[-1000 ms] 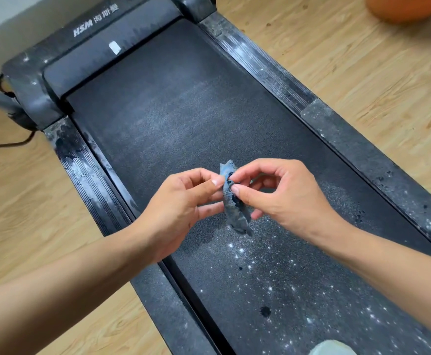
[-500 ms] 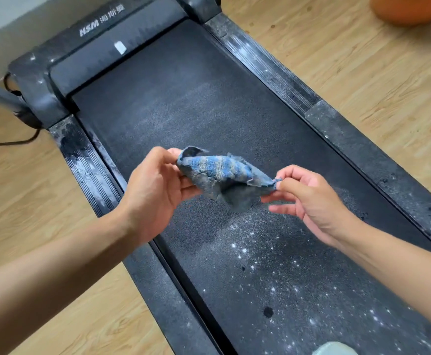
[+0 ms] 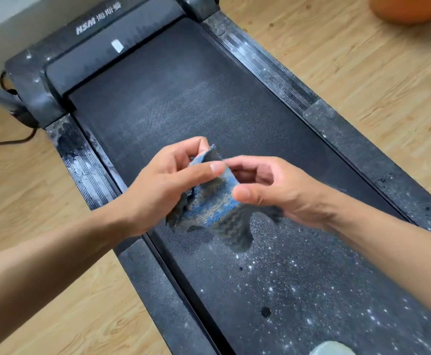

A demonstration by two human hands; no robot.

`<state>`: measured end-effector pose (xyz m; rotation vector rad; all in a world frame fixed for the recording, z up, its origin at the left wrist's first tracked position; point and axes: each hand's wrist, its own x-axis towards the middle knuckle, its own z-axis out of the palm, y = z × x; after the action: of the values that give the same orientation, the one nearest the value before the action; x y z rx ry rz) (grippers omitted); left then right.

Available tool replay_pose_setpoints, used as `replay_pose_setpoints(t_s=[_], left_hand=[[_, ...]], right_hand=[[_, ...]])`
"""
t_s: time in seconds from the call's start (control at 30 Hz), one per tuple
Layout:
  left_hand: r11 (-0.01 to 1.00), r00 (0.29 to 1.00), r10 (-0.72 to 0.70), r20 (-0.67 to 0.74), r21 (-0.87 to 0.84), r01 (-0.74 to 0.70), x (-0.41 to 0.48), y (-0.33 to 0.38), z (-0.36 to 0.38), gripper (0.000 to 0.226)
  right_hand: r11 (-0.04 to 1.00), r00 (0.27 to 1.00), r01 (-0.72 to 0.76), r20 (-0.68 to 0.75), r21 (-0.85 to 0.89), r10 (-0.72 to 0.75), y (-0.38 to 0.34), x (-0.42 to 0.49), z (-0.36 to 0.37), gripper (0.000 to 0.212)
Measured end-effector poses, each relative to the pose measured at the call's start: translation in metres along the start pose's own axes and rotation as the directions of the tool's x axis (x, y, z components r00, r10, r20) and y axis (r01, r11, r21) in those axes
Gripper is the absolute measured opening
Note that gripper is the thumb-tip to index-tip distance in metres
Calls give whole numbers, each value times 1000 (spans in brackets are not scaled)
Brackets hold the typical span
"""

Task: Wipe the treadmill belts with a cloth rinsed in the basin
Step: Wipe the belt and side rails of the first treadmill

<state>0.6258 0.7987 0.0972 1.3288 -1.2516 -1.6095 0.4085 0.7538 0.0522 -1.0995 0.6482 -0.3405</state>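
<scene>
At the bottom edge of the frame a pale rounded object pokes in; what it is cannot be told. Around it, across the lower right, the black textured treadmill belt is speckled with glinting droplets and a few dark wet spots, so this near stretch looks dampened but hardly rubbed dry.

Just above, in the centre of the frame, both bare hands hold a blue-and-grey striped cloth in the air over the belt, not pressed to it. The left hand pinches the cloth's upper corner between thumb and forefinger. The right hand has its fingers curled in at the cloth's right edge, thumb against the fabric. The cloth hangs crumpled between them and looks dark with dirt, as if it is being opened out or refolded.

Beyond the hands, the middle of the belt carries a greyish dusty haze, and the black ribbed side rails at centre left and upper right show white streaks. Wiping seems partway at best, with most of the belt and the rails left to do.

Farther up sits the black motor cover with its white logo. The wooden floor surrounds it all. An orange rounded object in the upper right corner may be the basin, but it is cut off.
</scene>
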Motion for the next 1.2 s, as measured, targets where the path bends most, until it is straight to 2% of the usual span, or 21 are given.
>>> replay_pose_setpoints(t_s=[0.07,0.13,0.23,0.33,0.4,0.47,0.53,0.63,0.67,0.73,0.8,0.9,1.03,1.13,1.2], left_hand=[[1000,1000,18,22,11,-18,1,1,-4,25],[999,1000,24,1,31,-24,3,2,-5,23],[997,999,10,-36,79,-7,7,-5,-8,20],[989,987,-101,-122,97,114,14,-24,-15,15],[976,957,-206,-205,34,217,17,-42,-18,9],[939,910,-338,-239,-23,342,16,-59,-18,14],[903,893,-420,-160,26,429,8,-78,-19,25],[905,882,-425,206,97,413,-8,-89,-10,58],[915,870,-391,300,29,402,-12,-88,-5,65],[898,889,-305,341,-207,388,-15,-80,6,65],[851,930,-296,219,-381,361,-10,-74,12,57],[832,939,-342,31,-454,318,-1,-75,11,53],[906,950,-261,-168,-382,182,4,-76,8,22],[960,938,-190,-291,-256,115,4,-74,5,28],[982,934,-144,-327,-165,94,2,-73,4,39]], right_hand=[[997,999,-49,11,61,49,-1,-1,6,47],[988,991,-120,64,94,114,2,-5,9,43],[965,964,-255,87,59,250,9,-11,12,33],[939,940,-341,12,38,341,11,-13,11,33],[928,934,-351,-26,123,357,11,-14,10,33],[916,932,-342,-50,210,359,11,-14,9,36],[910,934,-311,-88,275,346,13,-15,5,40],[894,940,-253,-124,370,317,12,-17,-2,38],[886,940,-239,-134,398,314,12,-17,-4,39],[877,935,-225,-160,424,317,13,-17,-6,41],[884,934,-213,-178,416,308,15,-17,-9,43],[904,929,-208,-215,373,302,16,-17,-15,42],[938,885,-212,-353,273,303,20,-18,-29,36],[962,834,-98,-506,255,219,24,-17,-32,37],[987,803,-61,-581,147,136,28,-18,-33,46]])
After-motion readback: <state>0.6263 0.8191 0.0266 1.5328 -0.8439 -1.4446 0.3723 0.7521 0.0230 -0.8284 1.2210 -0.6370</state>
